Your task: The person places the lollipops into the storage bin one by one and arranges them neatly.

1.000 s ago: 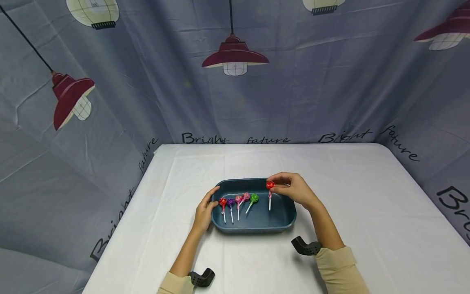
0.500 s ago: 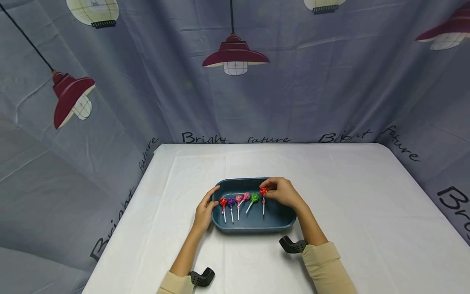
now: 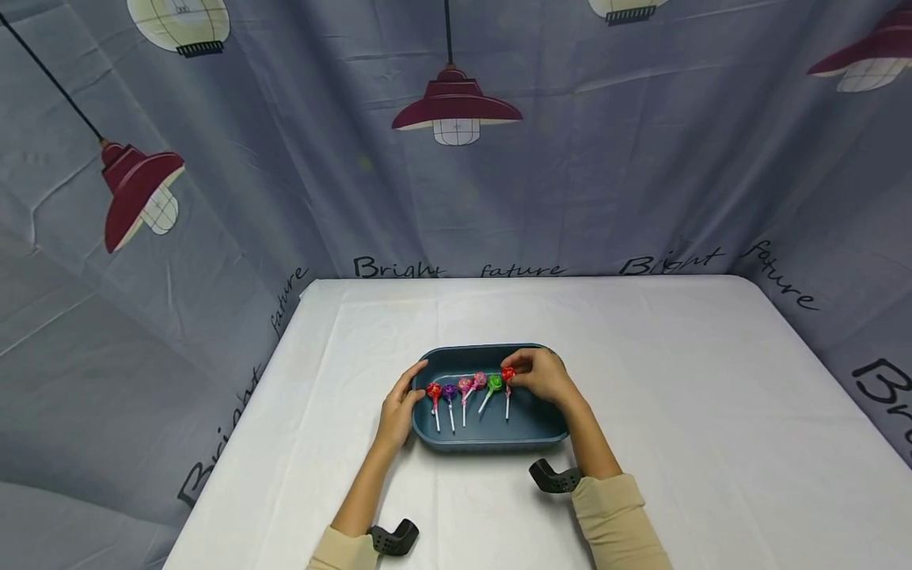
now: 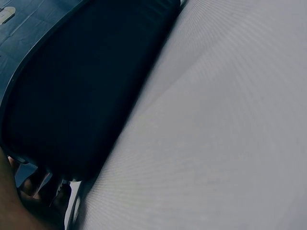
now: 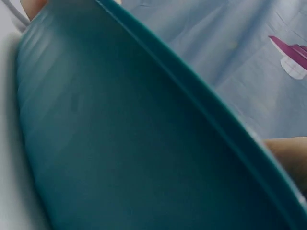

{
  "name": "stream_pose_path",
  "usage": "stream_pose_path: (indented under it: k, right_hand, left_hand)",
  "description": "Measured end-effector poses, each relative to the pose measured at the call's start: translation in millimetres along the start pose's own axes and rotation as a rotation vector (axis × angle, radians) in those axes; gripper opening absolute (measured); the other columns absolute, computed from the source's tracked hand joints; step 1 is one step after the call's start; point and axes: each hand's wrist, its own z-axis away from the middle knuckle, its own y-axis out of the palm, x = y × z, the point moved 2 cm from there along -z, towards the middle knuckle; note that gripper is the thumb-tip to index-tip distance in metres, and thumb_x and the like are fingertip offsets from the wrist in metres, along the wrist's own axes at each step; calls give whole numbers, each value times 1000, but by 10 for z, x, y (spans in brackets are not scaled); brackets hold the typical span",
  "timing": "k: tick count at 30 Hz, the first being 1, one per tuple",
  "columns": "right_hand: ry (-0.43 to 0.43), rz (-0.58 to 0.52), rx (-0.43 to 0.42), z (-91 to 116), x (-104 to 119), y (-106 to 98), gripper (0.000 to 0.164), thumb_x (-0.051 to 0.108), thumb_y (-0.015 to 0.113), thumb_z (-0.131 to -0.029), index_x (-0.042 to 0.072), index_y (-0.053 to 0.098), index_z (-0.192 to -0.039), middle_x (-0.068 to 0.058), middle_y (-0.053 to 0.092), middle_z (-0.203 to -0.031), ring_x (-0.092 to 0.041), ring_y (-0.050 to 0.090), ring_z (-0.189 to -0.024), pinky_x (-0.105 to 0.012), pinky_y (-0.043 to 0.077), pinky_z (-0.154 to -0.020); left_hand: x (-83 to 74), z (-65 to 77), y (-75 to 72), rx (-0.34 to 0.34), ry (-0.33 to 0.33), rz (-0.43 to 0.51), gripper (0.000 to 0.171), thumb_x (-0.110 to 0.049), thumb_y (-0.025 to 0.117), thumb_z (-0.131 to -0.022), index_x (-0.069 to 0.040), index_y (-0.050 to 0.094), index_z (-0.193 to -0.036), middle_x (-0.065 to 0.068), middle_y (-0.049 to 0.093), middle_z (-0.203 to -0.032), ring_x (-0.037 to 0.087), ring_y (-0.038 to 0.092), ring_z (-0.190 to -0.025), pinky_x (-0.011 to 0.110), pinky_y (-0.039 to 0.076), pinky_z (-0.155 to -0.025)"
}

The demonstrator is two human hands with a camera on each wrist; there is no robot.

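A dark blue-green tray (image 3: pixel 492 446) stands on the table, its outer wall filling much of both wrist views. My left hand (image 3: pixel 395 412) grips its left end, fingers curled round the wall in the left wrist view. Over the tray's right half, my right hand (image 3: pixel 545 378) pinches a red lollipop (image 3: pixel 508 374) by its head, the white stick pointing toward me. Left of it, heads away from me, lie a green lollipop (image 3: pixel 495 382), two pink lollipops (image 3: pixel 465 385) overlapping, a purple lollipop (image 3: pixel 450 392) and another red lollipop (image 3: pixel 434 390). The tray's wall hides the lollipops in both wrist views.
A white cloth covers the table (image 3: pixel 684 380). Behind it hangs a grey-blue curtain (image 3: pixel 606 174) printed with lamps and lettering. Black wrist mounts (image 3: pixel 556 477) sit at both of the person's sleeves.
My right hand has moved left and toward me, carrying the red lollipop from above the tray's right side to beside the green one. My left hand has stayed at the tray's end.
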Motion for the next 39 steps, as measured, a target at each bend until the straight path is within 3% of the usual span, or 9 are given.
stream_pose_path:
  k: [12, 39]
  right_hand:
    - [82, 59, -6, 9, -19, 55, 16, -2, 70, -75, 3, 68, -90, -5, 67, -82, -16, 61, -75, -36, 50, -72]
    - [68, 106, 28, -6, -9, 86, 19, -2, 71, -74, 4, 68, -91, -6, 67, -84, -19, 61, -80, -39, 48, -77]
  left_hand:
    - [18, -1, -2, 9, -4, 8, 46, 4, 45, -89, -6, 49, -133, 11, 40, -141, 21, 32, -131, 37, 23, -107]
    - [2, -14, -8, -1, 6, -4, 46, 6, 45, -88, -4, 50, -133, 12, 41, -140, 22, 32, -131, 37, 23, -107]
